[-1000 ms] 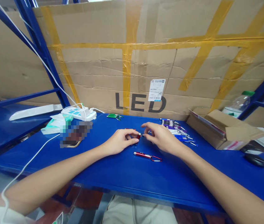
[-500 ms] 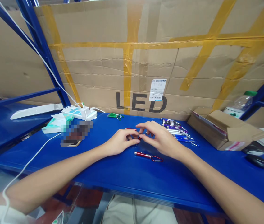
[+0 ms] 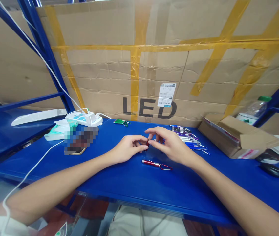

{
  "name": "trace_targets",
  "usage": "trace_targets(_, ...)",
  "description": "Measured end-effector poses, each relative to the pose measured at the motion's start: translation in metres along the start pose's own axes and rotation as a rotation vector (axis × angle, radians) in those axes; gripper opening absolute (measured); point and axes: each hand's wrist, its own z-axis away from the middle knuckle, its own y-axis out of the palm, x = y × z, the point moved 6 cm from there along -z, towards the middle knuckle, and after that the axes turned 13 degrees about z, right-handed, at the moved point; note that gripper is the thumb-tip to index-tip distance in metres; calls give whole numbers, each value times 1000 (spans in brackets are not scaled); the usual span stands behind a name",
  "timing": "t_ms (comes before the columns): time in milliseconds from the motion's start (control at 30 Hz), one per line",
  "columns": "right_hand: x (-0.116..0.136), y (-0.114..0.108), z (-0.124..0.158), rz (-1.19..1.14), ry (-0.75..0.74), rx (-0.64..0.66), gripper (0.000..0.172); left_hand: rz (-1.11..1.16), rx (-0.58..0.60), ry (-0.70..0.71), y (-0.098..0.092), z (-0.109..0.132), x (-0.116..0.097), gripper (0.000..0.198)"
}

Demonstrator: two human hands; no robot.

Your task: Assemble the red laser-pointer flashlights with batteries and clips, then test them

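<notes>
"Looking between the 2 bare hands, what do we find?"

"We find the small, shiny, dark red cylinder (image 3: 147, 144) near the middle of the smooth blue tabletop (image 3: 119, 183), largely covered by fingers."

"How do the fingers stand?"

"On the left hand (image 3: 129, 149), the thumb and fingers pinch the cylinder's side. On the right hand (image 3: 166, 144), the thumb and index finger are bent towards its upper end; we cannot tell whether they grip it."

"How should we expect it to handle?"

"Judging by its gloss, we take it for a stiff body, probably metal: light, hard to crush, yet slippery and apt to roll. We would hold it by the side wall, thumb opposed to fingers, leaving the end free."

"Do we see anything similar nearby?"

"Yes: 1 slim, red, metallic-looking pen-shaped tool (image 3: 151, 163) with a looped red clip (image 3: 166, 167), lying flat and apart from both hands. We would lift it by the barrel, since the clip may swing."
</notes>
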Motion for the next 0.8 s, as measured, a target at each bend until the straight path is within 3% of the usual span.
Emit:
trace_targets(200,0,-3,-1,59,-8,1,28,17,-16,-3,-2,-1,1,36)
trace_targets(367,-18,-18,-1,322,18,-12,26,-23,-53,17,-6,-1,1,39)
trace_targets(467,-32,-18,1,396,33,162,13,-65,-72,37,-7,-1,-1,37)
trace_targets(567,-37,-15,5,319,47,325,9,-97,-88,41,-9,-1,-2,35)
trace_targets(800,-29,-1,12,140,-3,482,15,-121,-86,23,-9,-1,-2,34)
